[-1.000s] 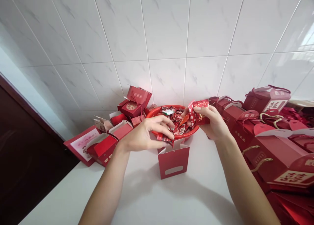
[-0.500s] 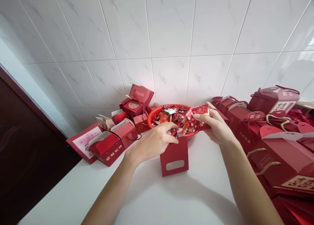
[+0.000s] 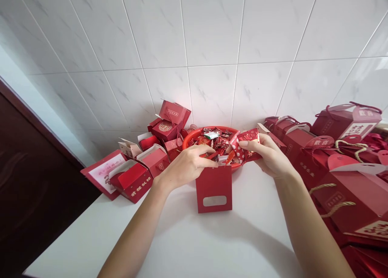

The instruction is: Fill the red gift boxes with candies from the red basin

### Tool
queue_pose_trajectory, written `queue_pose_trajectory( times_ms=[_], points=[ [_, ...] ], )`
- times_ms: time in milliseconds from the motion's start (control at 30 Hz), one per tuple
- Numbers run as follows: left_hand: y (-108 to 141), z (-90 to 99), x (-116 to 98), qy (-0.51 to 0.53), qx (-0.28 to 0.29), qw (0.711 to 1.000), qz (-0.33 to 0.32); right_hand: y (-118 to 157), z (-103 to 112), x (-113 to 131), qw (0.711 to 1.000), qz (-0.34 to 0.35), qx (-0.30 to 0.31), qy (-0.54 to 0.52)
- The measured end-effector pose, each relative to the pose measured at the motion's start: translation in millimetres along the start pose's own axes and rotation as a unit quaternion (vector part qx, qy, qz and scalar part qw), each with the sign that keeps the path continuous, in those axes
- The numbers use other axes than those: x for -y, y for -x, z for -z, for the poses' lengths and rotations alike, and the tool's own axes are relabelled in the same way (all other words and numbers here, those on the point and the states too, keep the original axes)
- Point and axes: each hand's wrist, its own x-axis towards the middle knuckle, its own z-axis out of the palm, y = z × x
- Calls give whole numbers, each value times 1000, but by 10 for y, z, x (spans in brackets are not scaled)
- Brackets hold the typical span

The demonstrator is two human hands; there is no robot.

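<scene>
A small red paper gift box [image 3: 214, 188] with an oblong cut-out stands upright in the middle. My left hand [image 3: 188, 165] is at its top left edge, thumb and fingers curled towards each other. Whatever lies between its fingertips is hard to make out against the wrappers behind. My right hand [image 3: 271, 154] grips red candy packets [image 3: 247, 144], one of them dotted with white, beside the box's upper right. Behind the box sits a red basin [image 3: 188, 140] heaped with wrapped candies [image 3: 222, 142]; my left hand and the box hide its front part.
Several red gift boxes [image 3: 133, 181] cluster on the left of the white table [image 3: 182, 245]. More red boxes with cord handles [image 3: 357, 189] are piled along the right. A tiled wall [image 3: 212, 88] closes off the back, and a dark door [image 3: 36, 181] is at far left.
My left hand has risen slightly and its thumb now lies at the box's top edge. The box faces me more squarely. My right hand keeps the packets in nearly the same place.
</scene>
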Motion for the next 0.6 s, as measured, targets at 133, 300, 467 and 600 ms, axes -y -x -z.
queue_pose_trajectory(
  times_ms=[133, 300, 467, 600],
  points=[
    [14, 6, 35, 32, 20, 999, 29, -10, -10, -9, 1000, -8, 3, 6],
    [22, -26, 126, 89, 26, 994, 57, -33, -19, -74, 1000, -14, 16, 6],
    [13, -54, 152, 132, 43, 987, 83, -51, -41, -120, 999, -14, 50, -12],
    [0, -52, 126, 142, 74, 982, 101, -52, -60, -123, 999, -18, 32, -1]
  ],
)
